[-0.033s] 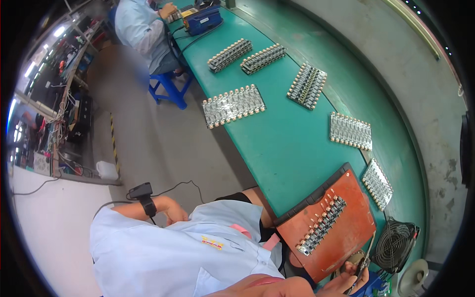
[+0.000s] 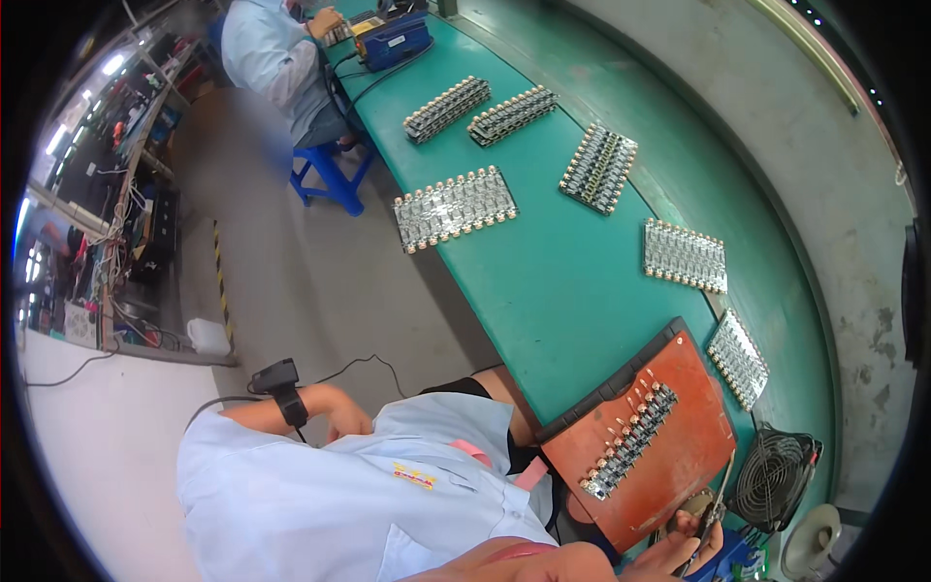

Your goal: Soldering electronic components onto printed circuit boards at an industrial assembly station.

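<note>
My left hand [image 2: 347, 415] rests against the front of my pale blue shirt, a dark strap with a small box around its wrist. Its fingers are mostly hidden. At the lower right, my right hand [image 2: 687, 553] is closed around a slim tool [image 2: 716, 509] with a dark handle and a long, thin light shaft. Beside its fingers is a round brownish object [image 2: 696, 503], partly covered. Left of that hand, a reddish-brown board [image 2: 693, 427] carries a row of small black-and-metal parts [image 2: 635, 438]. Several thin pins stick up along the row's far side.
On the green table [image 2: 572, 281] lie several panels of metallic parts, one panel [image 2: 456, 209] overhanging the left edge. A black fan [image 2: 773, 482] stands right of the board. Farther off, a person [image 2: 281, 73] sits on a blue stool [image 2: 330, 179] by a blue box [image 2: 393, 41].
</note>
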A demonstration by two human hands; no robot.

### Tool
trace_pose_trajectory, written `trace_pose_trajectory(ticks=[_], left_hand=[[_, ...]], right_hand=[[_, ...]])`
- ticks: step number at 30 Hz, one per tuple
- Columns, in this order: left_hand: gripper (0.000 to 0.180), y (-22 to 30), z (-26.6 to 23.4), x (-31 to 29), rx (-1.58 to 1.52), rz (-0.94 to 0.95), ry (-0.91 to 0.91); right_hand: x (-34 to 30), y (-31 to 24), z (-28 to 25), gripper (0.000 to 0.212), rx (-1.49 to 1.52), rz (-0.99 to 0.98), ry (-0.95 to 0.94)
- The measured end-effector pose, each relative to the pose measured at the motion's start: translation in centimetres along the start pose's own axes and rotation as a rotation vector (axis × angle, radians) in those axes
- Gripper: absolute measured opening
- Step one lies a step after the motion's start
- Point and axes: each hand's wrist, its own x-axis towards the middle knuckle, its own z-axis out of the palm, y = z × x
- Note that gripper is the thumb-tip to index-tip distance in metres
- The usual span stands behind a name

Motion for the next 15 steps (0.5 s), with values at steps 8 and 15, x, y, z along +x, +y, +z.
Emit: trace_pose_trajectory(ticks=[8,15], left_hand=[[0.009,18.4,-2.6,-10.5,0.41,1.228,1.915],[0.012,25.1,-4.1,-9.0,0.437,1.465,2.026]], right_hand=[[-1.1,-2.3,-0.6,0.05,-0.023,-0.028,0.029],[-2.3,-4.3,0.2,0.049,-0.002,-0.09,0.062]])
